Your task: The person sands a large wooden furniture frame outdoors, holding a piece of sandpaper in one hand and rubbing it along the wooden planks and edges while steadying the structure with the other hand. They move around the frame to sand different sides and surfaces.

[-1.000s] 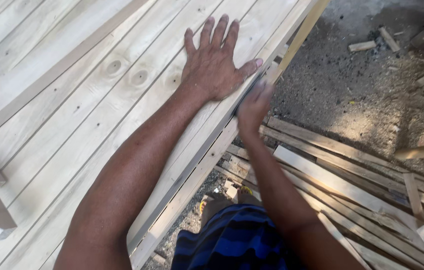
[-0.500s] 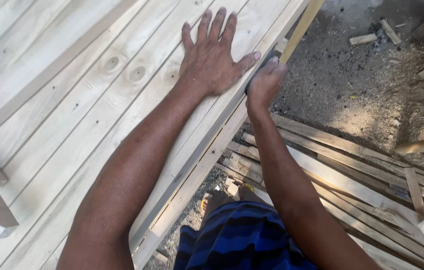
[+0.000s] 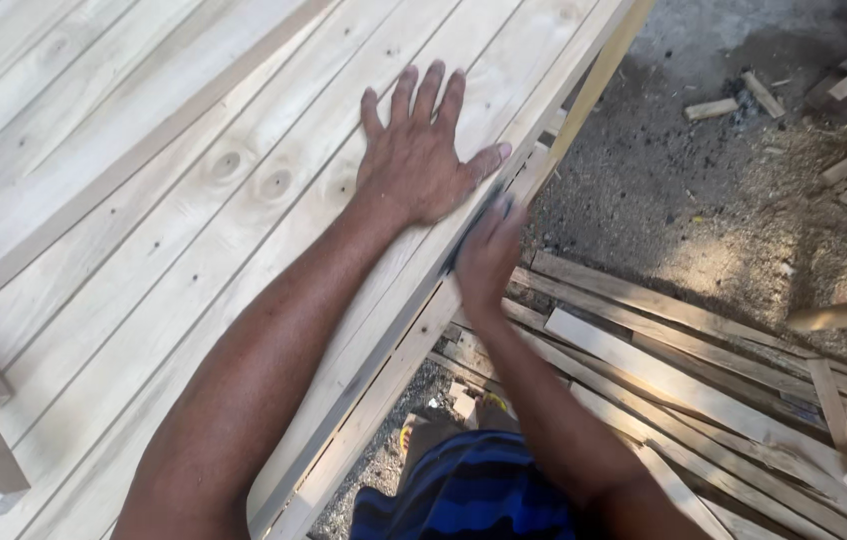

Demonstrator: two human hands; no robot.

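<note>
Two hands: the left hand (image 3: 421, 155) lies flat, fingers spread, on the plank panel (image 3: 173, 200); the blurred right hand (image 3: 488, 250) presses a dark pad (image 3: 470, 226), mostly hidden, on its right edge.

right hand (image 3: 488, 255) motion-blurred, dark pad (image 3: 473, 225) under it mostly hidden, bench (image 3: 143, 200) cut off at frame edges

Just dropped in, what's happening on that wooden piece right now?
A person leans over a pale slatted wooden bench. The left hand lies flat, fingers spread, on the slats near the front edge. The right hand, blurred, presses a small dark pad against that edge; what it is exactly is unclear. Loose wood strips lie on the ground beside the bench.
</note>
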